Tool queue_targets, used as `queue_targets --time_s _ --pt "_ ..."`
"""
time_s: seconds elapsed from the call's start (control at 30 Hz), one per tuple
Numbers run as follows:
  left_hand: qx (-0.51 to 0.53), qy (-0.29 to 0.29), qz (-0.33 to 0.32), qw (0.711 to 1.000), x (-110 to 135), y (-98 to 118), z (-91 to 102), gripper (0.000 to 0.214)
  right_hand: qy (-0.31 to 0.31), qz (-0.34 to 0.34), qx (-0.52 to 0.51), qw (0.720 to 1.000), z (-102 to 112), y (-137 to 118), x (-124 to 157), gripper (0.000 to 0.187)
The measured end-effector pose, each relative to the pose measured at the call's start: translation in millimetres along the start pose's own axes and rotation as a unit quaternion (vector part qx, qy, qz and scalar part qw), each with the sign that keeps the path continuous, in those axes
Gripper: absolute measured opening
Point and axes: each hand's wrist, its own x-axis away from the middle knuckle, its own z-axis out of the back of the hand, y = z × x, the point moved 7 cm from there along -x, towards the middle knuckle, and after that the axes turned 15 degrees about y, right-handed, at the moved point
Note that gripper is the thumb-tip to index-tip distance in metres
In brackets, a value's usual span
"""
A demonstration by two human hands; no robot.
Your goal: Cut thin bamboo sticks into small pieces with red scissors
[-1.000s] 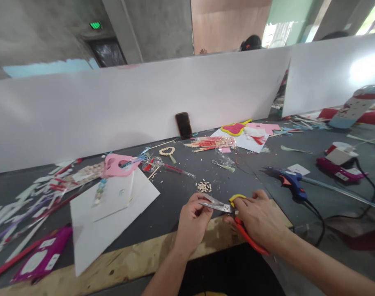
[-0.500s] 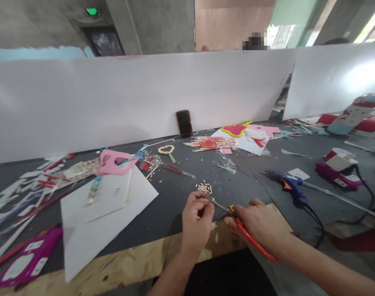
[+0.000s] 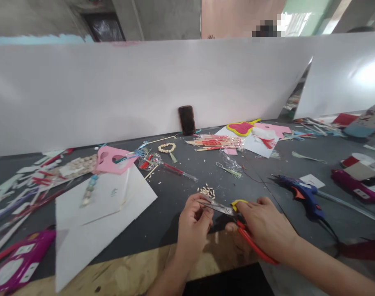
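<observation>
My right hand (image 3: 264, 228) is closed round a pair of scissors (image 3: 236, 220) with red and yellow handles, the blades pointing left and slightly apart. My left hand (image 3: 192, 224) is pinched at the blade tips, holding something too small to make out. Both hands hover over the front of a dark grey table (image 3: 175, 197), just above a wooden strip (image 3: 128, 273) along its edge. A small heap of pale beads (image 3: 206, 191) lies right behind the blades.
White sheets (image 3: 95, 213) lie at left with a pink cut-out (image 3: 113, 158). A blue glue gun (image 3: 302, 193) with its cord sits at right. A phone (image 3: 186, 119) leans on the white partition (image 3: 144, 86). Sticks in a packet (image 3: 216, 142), scraps and magenta packs are scattered about.
The scissor blades, nearly closed half a second ago, are slightly apart again and the yellow handle shows. The view has shifted a little to the left and down; my hands stay in place.
</observation>
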Motion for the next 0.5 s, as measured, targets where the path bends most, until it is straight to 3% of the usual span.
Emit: queue_targets --time_s 0.17,0.37,0.5 --pt "-0.004 -0.001 -0.013 1.000 0 3 3.4 0.011 0.039 0.011 -0.021 0.999 3 -2 -9 0.037" --pt "-0.023 -0.027 -0.020 0.999 -1 8 0.3 0.012 0.055 0.033 -0.020 0.998 3 -6 -13 0.028" --pt "-0.024 -0.018 -0.013 0.999 0 6 0.6 0.014 0.068 0.056 -0.007 0.996 5 -7 -15 0.034"
